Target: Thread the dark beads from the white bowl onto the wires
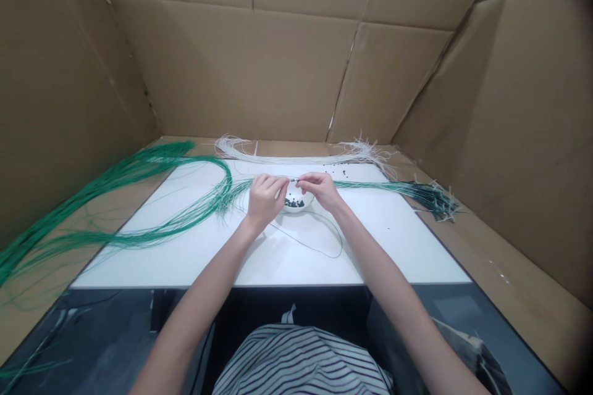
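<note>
Where both hands meet above the bowl, near the centre of the white tabletop (393, 247): left hand (265, 197) and right hand (322, 188), fingertips narrowly pinched on tiny dark pieces (293, 181), exact form too small to tell; below, one small white round bowl (295, 210) of dark beads (293, 202); left, long bright-green strands (171, 231); right, dark-green strands with pale ends (430, 194); far side, white wiry strands (278, 159) and scattered dark specks (344, 173); nearer, one thin looped strand (341, 247)
</note>
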